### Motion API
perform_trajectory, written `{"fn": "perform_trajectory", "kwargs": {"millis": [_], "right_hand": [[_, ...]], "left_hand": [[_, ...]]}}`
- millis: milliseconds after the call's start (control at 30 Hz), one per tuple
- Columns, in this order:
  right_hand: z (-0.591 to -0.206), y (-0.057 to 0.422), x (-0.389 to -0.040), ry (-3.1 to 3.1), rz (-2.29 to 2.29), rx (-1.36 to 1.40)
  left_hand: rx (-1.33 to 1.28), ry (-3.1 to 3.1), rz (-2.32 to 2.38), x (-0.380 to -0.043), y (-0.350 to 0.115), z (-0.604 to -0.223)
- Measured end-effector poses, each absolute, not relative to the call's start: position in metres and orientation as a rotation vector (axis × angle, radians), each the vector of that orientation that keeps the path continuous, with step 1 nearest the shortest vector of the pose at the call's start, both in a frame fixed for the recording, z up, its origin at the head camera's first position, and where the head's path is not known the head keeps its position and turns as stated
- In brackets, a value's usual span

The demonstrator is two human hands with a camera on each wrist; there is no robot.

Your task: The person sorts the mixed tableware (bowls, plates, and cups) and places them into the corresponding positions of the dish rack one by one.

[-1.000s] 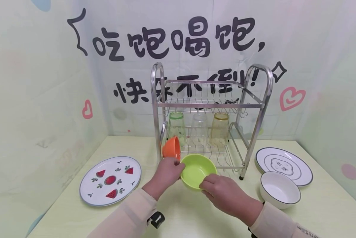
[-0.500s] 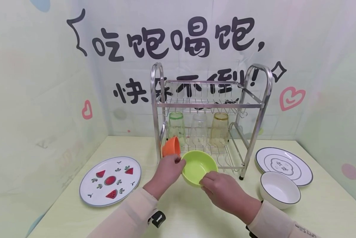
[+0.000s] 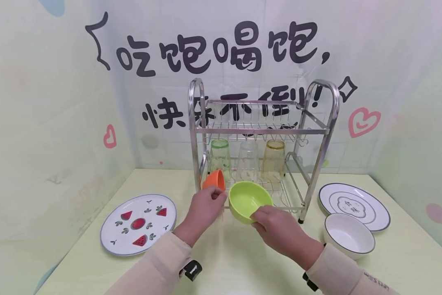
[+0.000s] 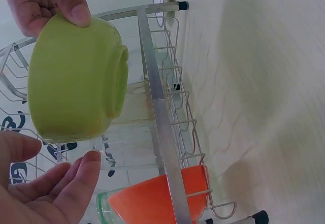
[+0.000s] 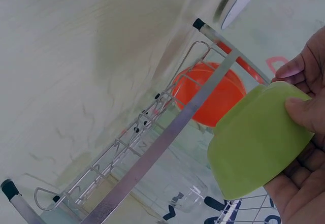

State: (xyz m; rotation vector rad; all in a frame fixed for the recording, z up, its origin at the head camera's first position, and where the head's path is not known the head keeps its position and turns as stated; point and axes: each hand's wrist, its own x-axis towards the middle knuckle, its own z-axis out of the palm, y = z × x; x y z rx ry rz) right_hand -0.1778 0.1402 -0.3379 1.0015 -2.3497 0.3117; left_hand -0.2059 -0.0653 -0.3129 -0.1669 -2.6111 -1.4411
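Note:
The right hand [image 3: 281, 229] grips the rim of a lime-green bowl [image 3: 246, 200], held tilted in front of the dish rack's [image 3: 261, 131] lower tier. In the left wrist view, the left hand [image 4: 56, 188] has its thumb and fingers parted just off the bowl's near edge, holding nothing. Behind that hand an orange bowl [image 3: 215, 180] stands on its side at the left end of the lower tier; the hand hides part of it in the head view. The right wrist view has the green bowl's [image 5: 259, 137] outer wall, with the right thumb pressed against it.
Upside-down green [image 3: 219, 157], clear [image 3: 247, 159] and amber [image 3: 274, 159] glasses stand in the lower tier. A watermelon-patterned plate [image 3: 151, 221] lies at left. On the right, a white bowl [image 3: 348, 235] overlaps a dark-rimmed plate [image 3: 328, 196]. Fabric walls enclose the table.
The green bowl has moved up and slightly right toward the rack, tilting more. The left hand has let go of its rim and parted from it, while the right hand keeps its grip.

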Motion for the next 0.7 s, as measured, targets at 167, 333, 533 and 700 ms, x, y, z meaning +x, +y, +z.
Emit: {"fn": "perform_trajectory", "kwargs": {"millis": [167, 333, 533, 700], "right_hand": [[-0.334, 0.141, -0.182, -2.390, 0.391, 0.946], [-0.332, 0.140, -0.188, -2.433, 0.440, 0.891], [-0.329, 0.138, -0.194, -2.529, 0.601, 0.771], [-0.328, 0.136, -0.203, -2.583, 0.805, 0.681]], "left_hand": [[-0.113, -2.573, -1.455, -0.208, -0.072, -0.311], [-0.076, -2.534, -1.460, -0.211, -0.080, -0.311], [-0.021, -2.488, -1.457, -0.215, -0.090, -0.311], [0.032, -2.453, -1.441, -0.220, -0.099, -0.312]]}}
